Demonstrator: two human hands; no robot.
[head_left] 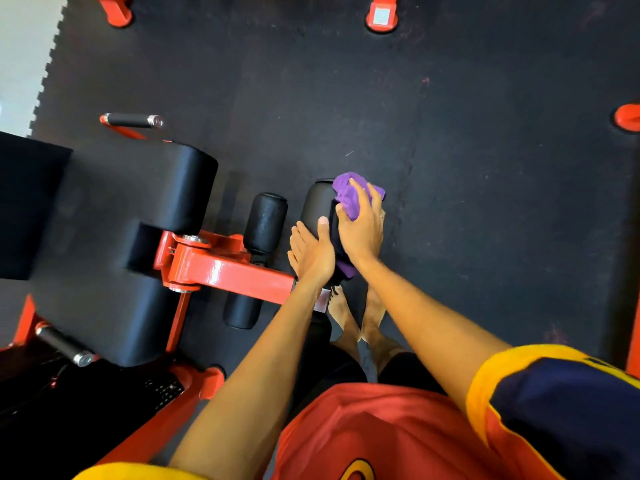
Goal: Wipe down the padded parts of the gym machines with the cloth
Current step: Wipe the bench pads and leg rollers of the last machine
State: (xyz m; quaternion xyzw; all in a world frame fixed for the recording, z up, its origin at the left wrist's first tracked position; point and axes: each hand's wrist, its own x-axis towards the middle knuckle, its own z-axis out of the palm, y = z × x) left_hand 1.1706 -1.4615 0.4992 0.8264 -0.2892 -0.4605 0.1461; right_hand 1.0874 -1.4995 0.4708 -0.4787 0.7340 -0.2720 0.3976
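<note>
The right hand (360, 233) grips a purple cloth (348, 192) against the black roller pad (317, 206). The left hand (311, 252), just beside the right, presses flat against the same pad.

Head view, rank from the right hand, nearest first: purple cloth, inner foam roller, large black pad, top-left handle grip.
1. purple cloth, gripped in the right hand.
2. inner foam roller, to its left.
3. large black pad, farther left.
4. handle grip, far upper left.

Crumpled purple cloth (349, 197) lies against black padded roller (317, 206).
</note>
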